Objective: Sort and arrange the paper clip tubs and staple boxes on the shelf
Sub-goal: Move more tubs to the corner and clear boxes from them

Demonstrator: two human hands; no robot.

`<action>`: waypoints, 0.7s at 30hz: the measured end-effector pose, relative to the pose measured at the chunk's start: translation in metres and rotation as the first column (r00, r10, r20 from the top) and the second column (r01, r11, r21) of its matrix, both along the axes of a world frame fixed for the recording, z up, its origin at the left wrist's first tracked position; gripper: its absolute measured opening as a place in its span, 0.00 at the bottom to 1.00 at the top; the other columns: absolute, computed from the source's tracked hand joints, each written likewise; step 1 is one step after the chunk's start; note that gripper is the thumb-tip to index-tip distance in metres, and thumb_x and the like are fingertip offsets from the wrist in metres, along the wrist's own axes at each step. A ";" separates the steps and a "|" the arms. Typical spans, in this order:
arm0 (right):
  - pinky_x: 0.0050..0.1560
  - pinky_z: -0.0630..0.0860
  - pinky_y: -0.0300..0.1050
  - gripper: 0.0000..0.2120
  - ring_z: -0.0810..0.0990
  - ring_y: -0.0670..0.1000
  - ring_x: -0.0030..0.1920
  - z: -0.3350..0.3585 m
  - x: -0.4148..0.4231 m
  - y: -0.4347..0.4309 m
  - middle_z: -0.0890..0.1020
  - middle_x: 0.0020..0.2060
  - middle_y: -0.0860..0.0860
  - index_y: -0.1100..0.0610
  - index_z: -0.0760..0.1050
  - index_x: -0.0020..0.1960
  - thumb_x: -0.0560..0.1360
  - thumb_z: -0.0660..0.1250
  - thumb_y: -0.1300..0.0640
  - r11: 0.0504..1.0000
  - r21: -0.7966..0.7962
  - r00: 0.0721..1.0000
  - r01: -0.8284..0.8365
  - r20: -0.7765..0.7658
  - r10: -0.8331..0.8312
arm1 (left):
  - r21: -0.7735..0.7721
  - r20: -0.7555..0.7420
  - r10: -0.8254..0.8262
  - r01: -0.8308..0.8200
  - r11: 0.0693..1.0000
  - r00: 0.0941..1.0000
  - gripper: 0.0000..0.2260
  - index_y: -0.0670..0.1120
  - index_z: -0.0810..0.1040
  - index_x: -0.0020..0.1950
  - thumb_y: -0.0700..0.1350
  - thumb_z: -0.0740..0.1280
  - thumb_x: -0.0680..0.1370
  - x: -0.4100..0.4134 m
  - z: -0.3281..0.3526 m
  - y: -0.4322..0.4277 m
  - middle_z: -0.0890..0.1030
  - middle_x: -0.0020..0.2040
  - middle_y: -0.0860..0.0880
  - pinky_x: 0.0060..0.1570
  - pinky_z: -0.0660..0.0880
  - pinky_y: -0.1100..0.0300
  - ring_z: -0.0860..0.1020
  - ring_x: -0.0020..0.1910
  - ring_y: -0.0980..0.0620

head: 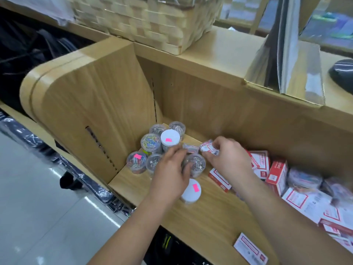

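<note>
Several clear round paper clip tubs (150,143) stand clustered in the left corner of the wooden shelf (210,219). One white-lidded tub (191,191) with a pink sticker lies nearer the front. My left hand (172,169) grips a clear tub of silver clips (197,165), fingers curled round its left side. A small staple box (191,148) lies just behind it. My right hand (227,155) pinches a small white and red staple box (208,147) above the shelf. Red and white staple boxes (275,173) lie jumbled to the right.
A wooden side panel (91,104) walls the shelf on the left and a back panel (219,104) closes it behind. A woven basket (152,22) sits on the top surface. One flat staple box (250,249) lies at the shelf's front edge. More tubs (303,178) sit among the boxes.
</note>
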State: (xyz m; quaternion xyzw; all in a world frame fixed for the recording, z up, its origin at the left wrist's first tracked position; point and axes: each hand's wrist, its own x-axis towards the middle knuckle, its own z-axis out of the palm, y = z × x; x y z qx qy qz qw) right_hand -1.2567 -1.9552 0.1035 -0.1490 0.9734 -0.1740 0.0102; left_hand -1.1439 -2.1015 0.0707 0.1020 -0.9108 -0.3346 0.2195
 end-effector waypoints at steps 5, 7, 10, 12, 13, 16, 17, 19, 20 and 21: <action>0.49 0.76 0.49 0.15 0.79 0.56 0.55 -0.007 -0.003 -0.013 0.80 0.52 0.52 0.52 0.79 0.56 0.74 0.70 0.44 0.995 -0.092 0.997 -0.034 0.066 0.040 | 0.004 -0.056 -0.036 0.036 0.999 0.998 0.13 0.43 0.82 0.60 0.41 0.73 0.75 0.015 -0.001 -0.004 0.79 0.62 0.47 0.56 0.77 0.56 0.80 0.58 0.48; 0.51 0.76 0.49 0.11 0.79 0.54 0.55 -0.002 0.001 -0.004 0.81 0.52 0.50 0.51 0.81 0.55 0.75 0.70 0.47 0.977 -0.198 0.996 -0.076 0.039 0.086 | 0.004 -0.070 -0.043 0.044 0.999 0.997 0.13 0.44 0.83 0.60 0.41 0.73 0.75 0.021 0.000 -0.001 0.79 0.63 0.48 0.56 0.77 0.57 0.80 0.58 0.48; 0.52 0.77 0.47 0.07 0.80 0.48 0.51 0.010 0.016 0.026 0.83 0.48 0.45 0.50 0.82 0.53 0.76 0.71 0.50 0.946 -0.318 0.998 -0.058 -0.021 0.054 | 0.036 -0.099 -0.065 0.068 0.997 0.993 0.13 0.45 0.83 0.59 0.43 0.72 0.75 0.026 0.002 0.011 0.80 0.62 0.50 0.56 0.77 0.60 0.81 0.57 0.51; 0.51 0.78 0.45 0.05 0.81 0.42 0.47 0.014 0.031 0.051 0.84 0.44 0.41 0.49 0.83 0.49 0.75 0.72 0.50 0.913 -0.408 1.000 -0.013 0.021 0.023 | 0.055 -0.084 -0.130 0.135 0.989 0.988 0.13 0.46 0.83 0.58 0.44 0.71 0.74 0.021 0.003 0.028 0.80 0.60 0.51 0.58 0.75 0.63 0.81 0.57 0.53; 0.50 0.79 0.46 0.03 0.82 0.40 0.45 0.014 0.038 0.064 0.84 0.42 0.40 0.49 0.83 0.47 0.75 0.73 0.51 0.897 -0.442 1.000 0.011 0.031 0.004 | 0.069 -0.050 -0.180 0.183 0.981 0.982 0.14 0.47 0.83 0.59 0.44 0.72 0.74 0.016 0.004 0.039 0.80 0.59 0.51 0.58 0.74 0.63 0.80 0.57 0.53; 0.50 0.79 0.43 0.01 0.82 0.41 0.45 0.018 0.062 0.103 0.84 0.42 0.42 0.51 0.83 0.46 0.75 0.74 0.56 0.873 -0.488 0.999 0.009 -0.037 -0.031 | 0.108 0.047 -0.283 0.276 0.955 0.958 0.20 0.46 0.80 0.64 0.46 0.72 0.72 -0.008 0.004 0.069 0.80 0.62 0.48 0.61 0.68 0.67 0.78 0.61 0.50; 0.49 0.78 0.40 0.02 0.82 0.41 0.45 0.021 0.070 0.115 0.84 0.43 0.42 0.52 0.83 0.46 0.75 0.74 0.59 0.870 -0.493 0.995 -0.015 -0.095 -0.037 | 0.107 0.065 -0.303 0.295 0.949 0.951 0.23 0.46 0.78 0.68 0.47 0.72 0.72 -0.019 0.005 0.078 0.78 0.66 0.47 0.64 0.68 0.66 0.76 0.64 0.48; 0.50 0.76 0.35 0.03 0.82 0.42 0.46 0.029 0.085 0.135 0.84 0.45 0.42 0.54 0.84 0.46 0.74 0.74 0.61 0.867 -0.496 0.976 -0.039 -0.205 -0.073 | 0.095 0.102 -0.341 0.332 0.938 0.934 0.30 0.48 0.72 0.74 0.50 0.72 0.73 -0.041 0.007 0.094 0.73 0.72 0.46 0.70 0.68 0.59 0.71 0.71 0.48; 0.52 0.75 0.33 0.03 0.82 0.42 0.48 0.032 0.090 0.146 0.84 0.46 0.43 0.53 0.84 0.48 0.75 0.74 0.60 0.871 -0.491 0.967 -0.031 -0.236 -0.099 | 0.096 0.137 -0.358 0.347 0.933 0.924 0.33 0.49 0.70 0.76 0.52 0.73 0.73 -0.051 0.008 0.101 0.71 0.74 0.47 0.71 0.67 0.57 0.69 0.73 0.48; 0.54 0.73 0.32 0.04 0.81 0.42 0.50 0.032 0.093 0.158 0.84 0.48 0.43 0.53 0.84 0.49 0.75 0.73 0.57 0.881 -0.472 0.958 -0.013 -0.257 -0.124 | 0.087 0.176 -0.362 0.352 0.932 0.915 0.34 0.50 0.69 0.77 0.52 0.73 0.72 -0.060 0.008 0.107 0.70 0.73 0.47 0.71 0.67 0.55 0.68 0.72 0.46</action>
